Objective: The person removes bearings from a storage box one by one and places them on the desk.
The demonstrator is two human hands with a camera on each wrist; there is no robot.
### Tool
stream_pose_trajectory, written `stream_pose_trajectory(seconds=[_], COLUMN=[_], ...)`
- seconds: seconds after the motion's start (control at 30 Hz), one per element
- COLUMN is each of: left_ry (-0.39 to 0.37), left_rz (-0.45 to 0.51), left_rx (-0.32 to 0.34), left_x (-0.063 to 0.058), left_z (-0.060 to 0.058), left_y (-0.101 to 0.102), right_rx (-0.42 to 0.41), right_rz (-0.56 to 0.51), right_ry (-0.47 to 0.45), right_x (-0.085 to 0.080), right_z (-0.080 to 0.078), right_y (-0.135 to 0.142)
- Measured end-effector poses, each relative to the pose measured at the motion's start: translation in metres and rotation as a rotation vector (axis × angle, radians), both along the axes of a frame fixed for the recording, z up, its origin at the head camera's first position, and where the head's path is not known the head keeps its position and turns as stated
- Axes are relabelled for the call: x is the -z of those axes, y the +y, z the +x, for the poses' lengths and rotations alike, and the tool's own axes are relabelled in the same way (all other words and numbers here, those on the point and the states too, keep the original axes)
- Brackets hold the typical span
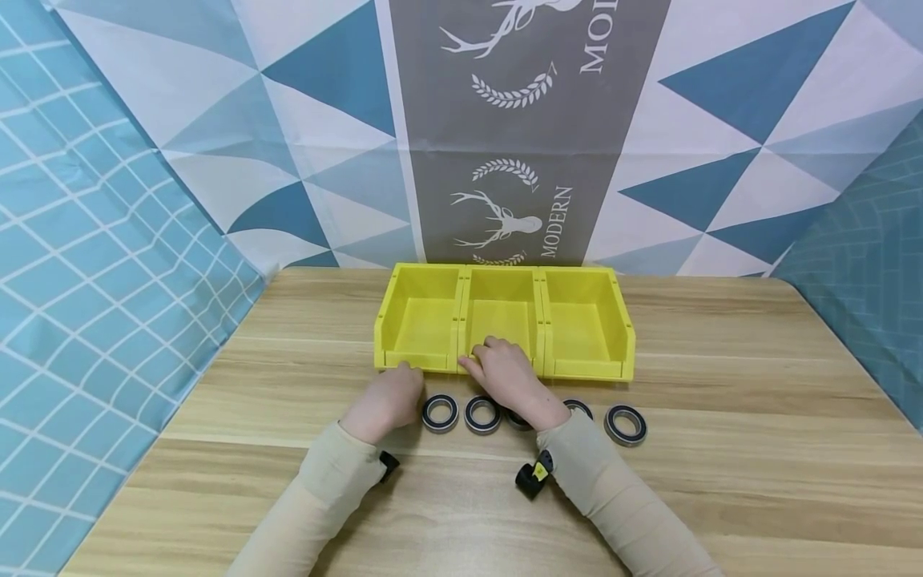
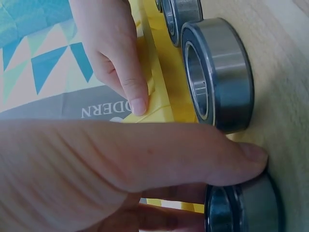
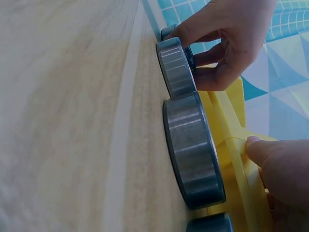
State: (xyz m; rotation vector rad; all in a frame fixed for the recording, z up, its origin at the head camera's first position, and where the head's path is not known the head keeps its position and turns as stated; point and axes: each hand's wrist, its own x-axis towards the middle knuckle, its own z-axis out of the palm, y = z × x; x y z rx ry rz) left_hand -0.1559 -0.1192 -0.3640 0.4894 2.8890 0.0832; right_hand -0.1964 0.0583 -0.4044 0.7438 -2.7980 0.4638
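Observation:
My left hand (image 1: 389, 398) pinches a bearing (image 2: 241, 208) at the left end of a row of black-sealed metal bearings; the thumb presses on its outer rim in the left wrist view. Beside it stand another bearing (image 1: 440, 413) and then one more (image 1: 482, 415). My right hand (image 1: 507, 375) rests at the front rim of the middle yellow bin (image 1: 505, 316), thumb stretched toward the left divider. In the right wrist view, that thumb (image 3: 258, 147) touches the bin's edge; the other fingers are mostly hidden. The right wrist partly covers bearings beneath it.
The left bin (image 1: 425, 320) and the right bin (image 1: 580, 328) flank the middle one, joined in a row. A bearing (image 1: 626, 425) lies at the row's right end on the wooden table (image 1: 461, 521). Patterned cloth (image 1: 505, 144) hangs behind.

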Motion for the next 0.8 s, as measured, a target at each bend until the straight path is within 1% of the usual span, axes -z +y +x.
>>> stream_pose_trajectory(seconds=[0.2, 0.43, 0.8], left_ry=[-0.033, -0.027, -0.033], left_rz=[0.004, 0.004, -0.002], left_rx=[-0.003, 0.007, 0.003], left_x=[0.0008, -0.0004, 0.0005], left_z=[-0.0018, -0.0017, -0.0029], left_y=[-0.0014, -0.0005, -0.0004], right_rx=[0.001, 0.001, 0.002], right_rz=[0.0, -0.003, 0.003], right_ry=[-0.001, -0.004, -0.006], right_x=[0.0002, 0.0, 0.0025], right_z=[0.0, 0.0, -0.0013], right_y=[0.0003, 0.0008, 0.0006])
